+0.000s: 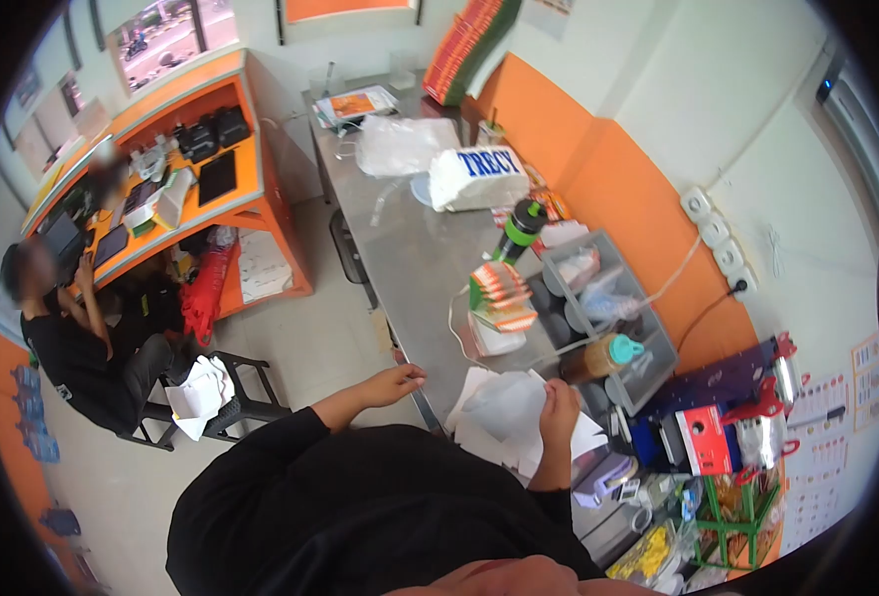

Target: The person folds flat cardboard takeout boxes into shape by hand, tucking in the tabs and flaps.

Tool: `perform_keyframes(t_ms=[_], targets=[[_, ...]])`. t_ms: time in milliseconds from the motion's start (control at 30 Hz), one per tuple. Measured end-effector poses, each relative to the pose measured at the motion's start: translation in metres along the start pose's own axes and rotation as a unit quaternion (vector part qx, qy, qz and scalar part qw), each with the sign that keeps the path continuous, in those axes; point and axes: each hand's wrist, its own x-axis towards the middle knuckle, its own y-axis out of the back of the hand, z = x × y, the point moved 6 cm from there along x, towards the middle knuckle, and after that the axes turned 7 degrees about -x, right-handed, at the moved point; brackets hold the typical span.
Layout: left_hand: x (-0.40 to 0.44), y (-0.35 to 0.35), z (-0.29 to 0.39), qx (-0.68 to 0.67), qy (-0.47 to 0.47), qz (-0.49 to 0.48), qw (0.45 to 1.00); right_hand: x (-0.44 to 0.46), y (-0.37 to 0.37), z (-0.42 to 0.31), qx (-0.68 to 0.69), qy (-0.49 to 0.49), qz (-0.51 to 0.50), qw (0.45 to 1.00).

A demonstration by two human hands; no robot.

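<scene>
Left hand curled empty near table edge, right fingers at papers, grip unclear, floor alongside

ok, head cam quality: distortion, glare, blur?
Head view: strong fisheye, black corners; steel table softly shiny; window washed out; white papers bright, little surface detail; seated person's head blurred; left hand and right hand readable, slightly soft.
</scene>
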Motion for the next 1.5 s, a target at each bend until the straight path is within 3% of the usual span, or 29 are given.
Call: perform_keyframes(t_ms=[100, 167, 200, 233, 300, 333, 400, 533, 633, 767, 833, 900, 967, 1033, 1100, 1200, 1333, 1500], targets=[[-0.001, 0.001, 0.048, -0.09, -0.092, 0.0, 0.992, 0.034, 0.024, -0.054, -0.004, 0.088, 0.026, 0.996], [-0.02, 0.011, 0.109, -0.045, -0.184, 0.102, 0.977, 0.048, 0.024, -0.083, -0.002, 0.12, 0.029, 0.992], [-0.022, 0.021, 0.118, 0.007, -0.158, 0.19, 0.969, 0.055, 0.023, -0.096, -0.011, 0.139, 0.043, 0.989], [-0.025, 0.03, 0.126, 0.006, -0.162, 0.202, 0.966, 0.061, 0.021, -0.11, -0.02, 0.158, 0.057, 0.986], [-0.028, 0.048, 0.135, 0.034, -0.039, 0.192, 0.98, 0.072, 0.014, -0.136, -0.018, 0.166, 0.067, 0.984], [-0.037, 0.055, 0.151, 0.032, -0.042, 0.203, 0.978, 0.075, 0.01, -0.15, 0.01, 0.195, 0.073, 0.978], [-0.052, 0.043, 0.173, -0.195, 0.043, 0.051, 0.979, 0.078, -0.001, -0.178, 0.07, 0.263, 0.063, 0.96], [-0.064, 0.074, 0.151, -0.251, 0.016, 0.196, 0.948, 0.062, -0.025, -0.226, 0.116, 0.327, 0.023, 0.938], [-0.072, 0.084, 0.129, -0.282, -0.065, 0.216, 0.933, 0.047, -0.041, -0.246, 0.122, 0.354, -0.003, 0.927], [-0.097, 0.083, 0.135, -0.298, -0.14, 0.226, 0.917, 0.044, -0.061, -0.25, 0.177, 0.31, -0.025, 0.934], [-0.112, 0.084, 0.143, -0.234, -0.09, 0.236, 0.939, 0.049, -0.065, -0.252, 0.213, 0.284, -0.001, 0.935], [-0.122, 0.088, 0.147, -0.234, -0.097, 0.248, 0.935, 0.047, -0.068, -0.257, 0.24, 0.316, 0.015, 0.918], [-0.141, 0.094, 0.175, -0.1, -0.332, 0.283, 0.894, 0.047, -0.068, -0.259, 0.308, 0.309, 0.041, 0.899], [-0.151, 0.096, 0.179, -0.1, -0.345, 0.295, 0.885, 0.044, -0.075, -0.259, 0.331, 0.303, 0.051, 0.892], [-0.166, 0.095, 0.182, 0.039, -0.413, 0.379, 0.827, 0.041, -0.083, -0.26, 0.353, 0.29, 0.06, 0.888], [-0.179, 0.096, 0.18, 0.059, -0.409, 0.402, 0.817, 0.041, -0.088, -0.268, 0.355, 0.271, 0.068, 0.892], [-0.2, 0.1, 0.184, 0.037, -0.38, 0.44, 0.813, 0.048, -0.065, -0.301, 0.368, 0.332, 0.049, 0.867], [-0.205, 0.096, 0.184, 0.053, -0.434, 0.47, 0.767, 0.05, -0.059, -0.32, 0.373, 0.381, 0.049, 0.845]])
